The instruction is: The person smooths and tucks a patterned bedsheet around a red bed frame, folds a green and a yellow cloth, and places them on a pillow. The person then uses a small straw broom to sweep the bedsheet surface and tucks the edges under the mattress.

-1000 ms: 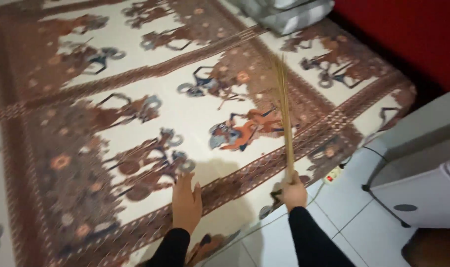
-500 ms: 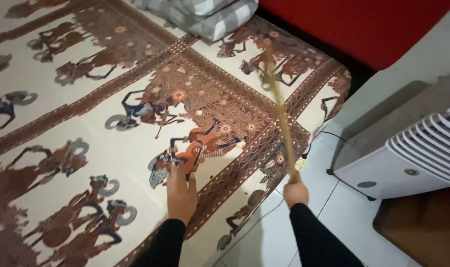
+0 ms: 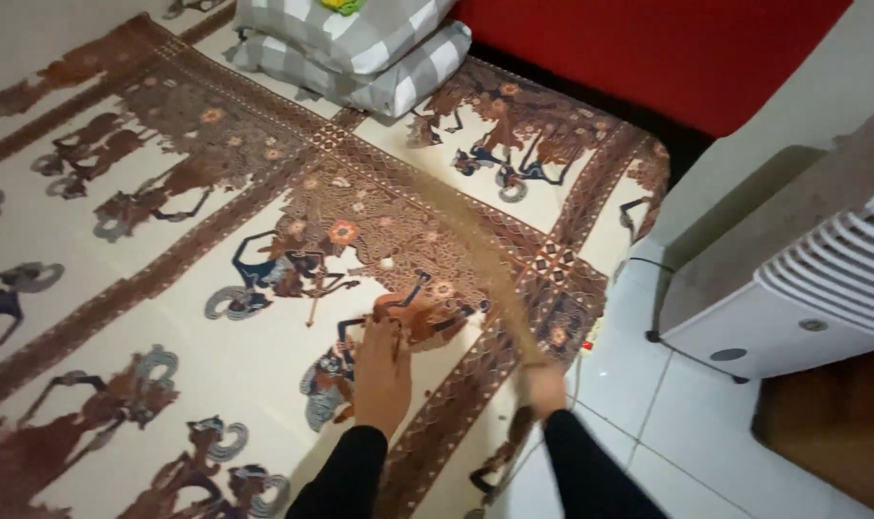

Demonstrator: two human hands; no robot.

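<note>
Swept patterned bedsheet (image 3: 216, 240) with stick broom (image 3: 475, 259).
Left hand (image 3: 382, 377) pressed flat, fingers spread, on sheet; right hand (image 3: 542, 386) gripped broom handle, blurred bristles slanting up-left above both hands, checked pillows (image 3: 360, 48) beyond.

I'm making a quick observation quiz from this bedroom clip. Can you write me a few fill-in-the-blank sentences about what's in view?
1. The left hand lies flat on the patterned ____.
2. The right hand has its grip shut on a bundle of thin ____.
3. The pillows at the head of the bed have a grey and white ____ pattern.
4. The wall behind the bed is ____.

Missing words: bedsheet; sticks; checked; red
</note>
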